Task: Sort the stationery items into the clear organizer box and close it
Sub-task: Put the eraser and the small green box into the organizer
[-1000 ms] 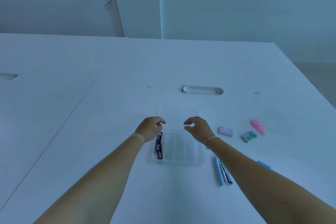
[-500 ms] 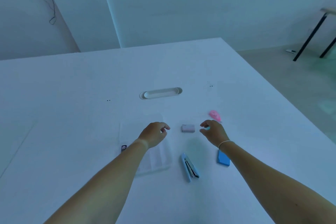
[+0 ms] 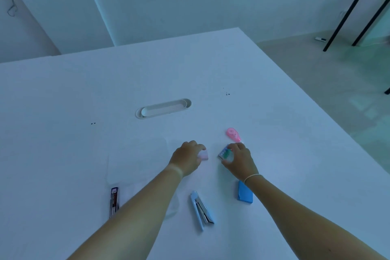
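Both hands reach over a white table (image 3: 63, 95): the left hand (image 3: 187, 159) curls its fingers onto a pale pink eraser (image 3: 203, 155), mostly covered, while the right hand (image 3: 239, 159) pinches a small blue-and-green packet (image 3: 224, 152) between thumb and fingers. Whether either item has left the tabletop is unclear. The clear organizer box (image 3: 135, 162) lies left of the hands, nearly invisible against the white, its near end hidden by the left forearm. A dark lead case (image 3: 114, 201) sits at its near left edge. A pink correction tape (image 3: 233, 134), blue stapler (image 3: 201, 210) and blue block (image 3: 244, 193) lie loose.
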